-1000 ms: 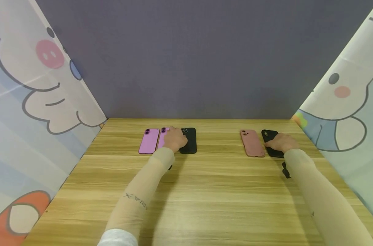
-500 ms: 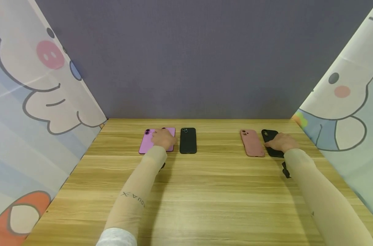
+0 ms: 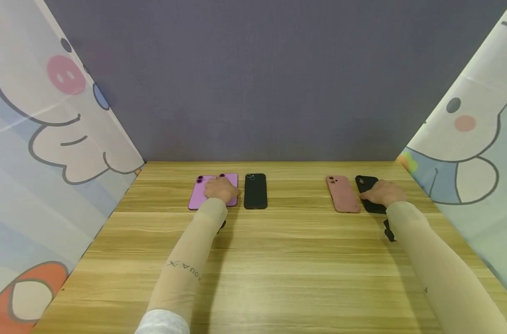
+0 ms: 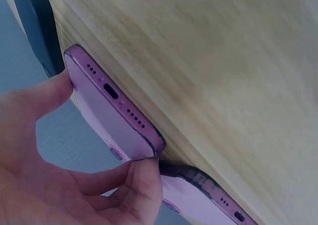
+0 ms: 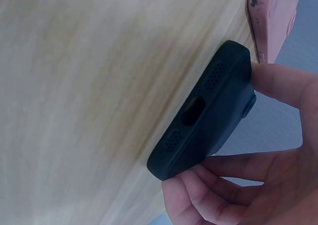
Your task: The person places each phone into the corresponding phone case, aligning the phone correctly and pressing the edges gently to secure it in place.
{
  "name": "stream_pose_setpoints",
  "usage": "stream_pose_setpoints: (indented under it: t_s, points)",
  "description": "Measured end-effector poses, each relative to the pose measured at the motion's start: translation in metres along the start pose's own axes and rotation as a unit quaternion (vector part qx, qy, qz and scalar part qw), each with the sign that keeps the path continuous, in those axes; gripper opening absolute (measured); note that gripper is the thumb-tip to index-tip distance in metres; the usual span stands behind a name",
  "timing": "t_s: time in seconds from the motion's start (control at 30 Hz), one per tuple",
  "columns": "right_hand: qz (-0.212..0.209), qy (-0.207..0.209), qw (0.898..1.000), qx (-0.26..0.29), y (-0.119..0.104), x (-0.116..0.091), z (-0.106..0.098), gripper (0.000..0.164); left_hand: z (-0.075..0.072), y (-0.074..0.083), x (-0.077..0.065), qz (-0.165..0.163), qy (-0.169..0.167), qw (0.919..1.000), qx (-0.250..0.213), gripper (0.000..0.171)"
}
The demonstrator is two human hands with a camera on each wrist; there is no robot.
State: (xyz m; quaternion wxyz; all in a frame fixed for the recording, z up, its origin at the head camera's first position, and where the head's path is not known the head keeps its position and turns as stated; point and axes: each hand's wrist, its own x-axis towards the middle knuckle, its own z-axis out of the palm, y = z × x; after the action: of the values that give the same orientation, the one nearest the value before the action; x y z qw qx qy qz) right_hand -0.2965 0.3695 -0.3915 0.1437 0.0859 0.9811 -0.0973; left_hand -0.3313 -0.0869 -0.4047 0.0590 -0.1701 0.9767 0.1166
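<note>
My left hand grips a purple phone across its width, thumb on one long edge and fingers on the other. This phone lies back up at the wood-grain table, its charging port towards me. Close on its left lies a second purple phone, partly covered by the fingers in the head view. On the far right, my right hand holds a black phone by its long edges, thumb and fingers on opposite sides. A pink phone lies just left of it.
Another black phone lies right of the left hand, in the same row. A grey panel rises behind the table. Cartoon-print cloths stand at both sides. A black strap piece shows beside the right wrist.
My left hand has moved left from between the second purple phone and the black one onto the second purple phone. The right hand stays on its black phone.
</note>
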Motion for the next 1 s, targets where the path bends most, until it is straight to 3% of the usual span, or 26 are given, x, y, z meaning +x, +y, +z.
stream_pose_setpoints:
  t_s: [0.17,0.4,0.7,1.0]
  points:
    - [0.008,0.003,1.000,-0.002,0.001,0.000,0.001,0.088,0.001,0.002,0.000,-0.001,-0.010,0.9999,-0.013,0.077]
    - [0.009,0.000,1.000,-0.007,0.001,0.000,0.002,0.087,-0.006,0.000,0.001,-0.008,-0.054,0.9968,-0.058,0.071]
    - [-0.001,0.003,1.000,0.008,0.002,0.001,0.002,0.086,-0.011,-0.005,-0.001,-0.012,-0.060,0.9959,-0.067,0.073]
    - [-0.003,-0.008,0.999,0.031,0.006,-0.002,0.000,0.098,-0.009,-0.006,0.000,-0.020,-0.063,0.9947,-0.078,0.083]
